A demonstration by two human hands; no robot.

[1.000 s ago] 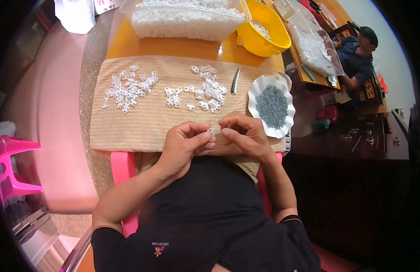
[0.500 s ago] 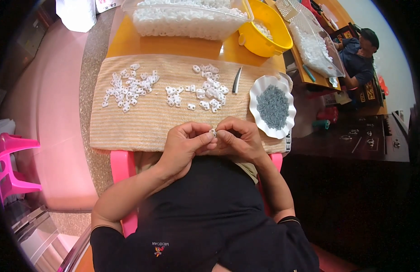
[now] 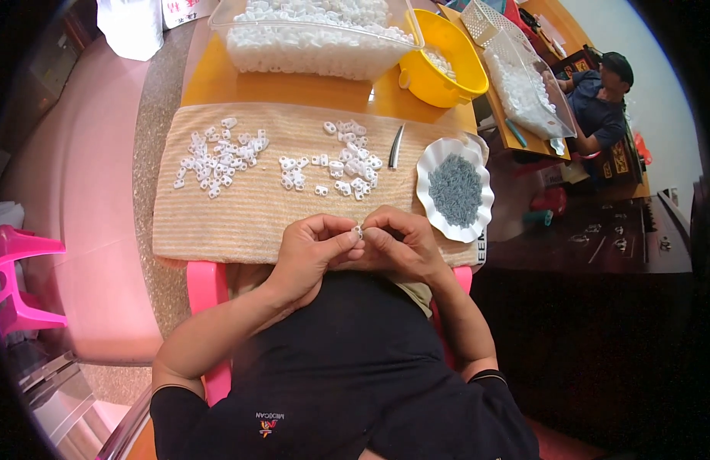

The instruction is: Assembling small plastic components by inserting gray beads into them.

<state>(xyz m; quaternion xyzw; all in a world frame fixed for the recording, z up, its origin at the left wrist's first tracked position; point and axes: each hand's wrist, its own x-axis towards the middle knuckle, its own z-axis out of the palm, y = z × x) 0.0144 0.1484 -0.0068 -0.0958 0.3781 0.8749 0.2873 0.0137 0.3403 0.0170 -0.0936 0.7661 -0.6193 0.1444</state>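
Observation:
Over the near edge of the striped towel (image 3: 217, 230), my left hand (image 3: 312, 249) pinches a small white plastic piece with holes (image 3: 358, 231). My right hand (image 3: 405, 245) meets it there, thumb and forefinger closed against the piece; whether they hold something small as well is hidden. Beyond my hands lie loose white two-holed pieces, one group at the left (image 3: 220, 157) and another in the middle (image 3: 355, 161). A pair of pointed tweezers (image 3: 397, 146) lies to their right. The white wavy-rimmed dish (image 3: 425, 195) at the right holds many small grey pins (image 3: 456, 192).
At the far side stand a clear bin (image 3: 309, 57) heaped with white pieces and a yellow basin (image 3: 439, 88). Another clear bin (image 3: 523, 88) is at the right, beside a person in a dark cap (image 3: 600, 100). A pink stool (image 3: 25, 280) stands at left.
The whole view has shifted slightly, so the table things sit a little lower. Both hands stay together at the white piece, with only a slight change in finger position.

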